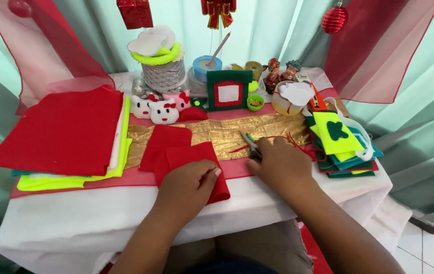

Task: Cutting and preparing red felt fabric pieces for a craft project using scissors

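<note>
My left hand rests on a red felt piece near the table's front edge, fingers curled and pinching the felt's edge. A second red felt piece lies just behind it, partly under it. My right hand lies on the gold cloth runner and grips a small pair of scissors whose tips point away from me. Thin red felt strips lie beside that hand.
A stack of red, white and neon yellow felt sheets fills the left side. Green, teal and yellow felt cut-outs are piled at the right. White plush cat faces, ribbon spools, a green felt frame, figurines and small bowls stand at the back.
</note>
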